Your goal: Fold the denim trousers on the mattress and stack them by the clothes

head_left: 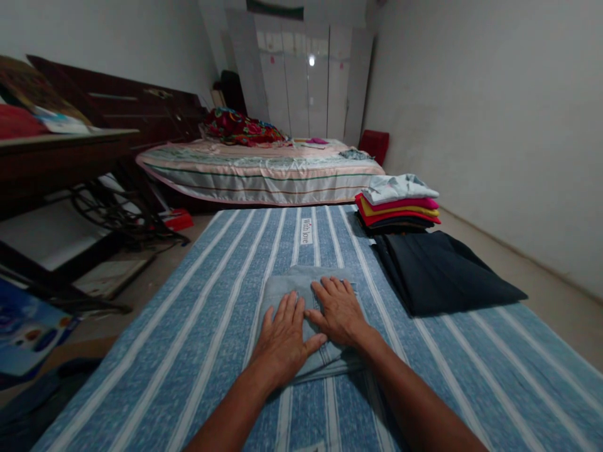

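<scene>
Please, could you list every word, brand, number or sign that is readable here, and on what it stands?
"With love": on the white label of the striped cover, running sideways.
Blue printed item, lower left: any lettering is too blurred to read.
Pink marks on the cabinet doors: too small to read.
No other text is readable.

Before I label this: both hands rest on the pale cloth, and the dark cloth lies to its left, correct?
Not quite: the head view shows the dark cloth to the right of the pale cloth. The left hand and right hand do rest on the latter.
</scene>
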Available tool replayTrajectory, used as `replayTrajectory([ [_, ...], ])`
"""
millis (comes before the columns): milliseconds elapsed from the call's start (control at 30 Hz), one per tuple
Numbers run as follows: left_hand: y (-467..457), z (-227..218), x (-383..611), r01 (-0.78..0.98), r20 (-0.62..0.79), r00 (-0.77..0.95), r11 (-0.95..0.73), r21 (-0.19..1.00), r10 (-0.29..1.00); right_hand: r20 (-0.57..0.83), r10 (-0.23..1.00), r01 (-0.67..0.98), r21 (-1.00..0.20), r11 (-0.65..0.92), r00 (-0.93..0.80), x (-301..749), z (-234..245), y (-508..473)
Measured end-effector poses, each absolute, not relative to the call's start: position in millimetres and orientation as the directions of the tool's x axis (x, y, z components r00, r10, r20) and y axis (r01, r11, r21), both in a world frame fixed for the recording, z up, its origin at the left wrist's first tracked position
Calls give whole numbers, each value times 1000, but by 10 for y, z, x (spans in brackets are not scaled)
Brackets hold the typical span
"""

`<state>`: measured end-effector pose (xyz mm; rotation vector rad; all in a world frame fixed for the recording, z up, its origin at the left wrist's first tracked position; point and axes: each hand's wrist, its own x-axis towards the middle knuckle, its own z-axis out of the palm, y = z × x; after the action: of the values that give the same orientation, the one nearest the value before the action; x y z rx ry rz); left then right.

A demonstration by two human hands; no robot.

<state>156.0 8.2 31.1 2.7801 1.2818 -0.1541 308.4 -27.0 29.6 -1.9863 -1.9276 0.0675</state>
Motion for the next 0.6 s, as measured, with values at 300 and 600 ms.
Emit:
replayTrajectory([
  [300, 81, 309, 1559, 751, -92, 658, -659, 24, 747, 233, 971, 955, -296, 10, 62, 3099, 308, -279],
  [600, 65, 322, 1562, 765, -100, 644, -641, 63, 758, 214, 975, 960, -279, -3, 65, 3089, 280, -281],
])
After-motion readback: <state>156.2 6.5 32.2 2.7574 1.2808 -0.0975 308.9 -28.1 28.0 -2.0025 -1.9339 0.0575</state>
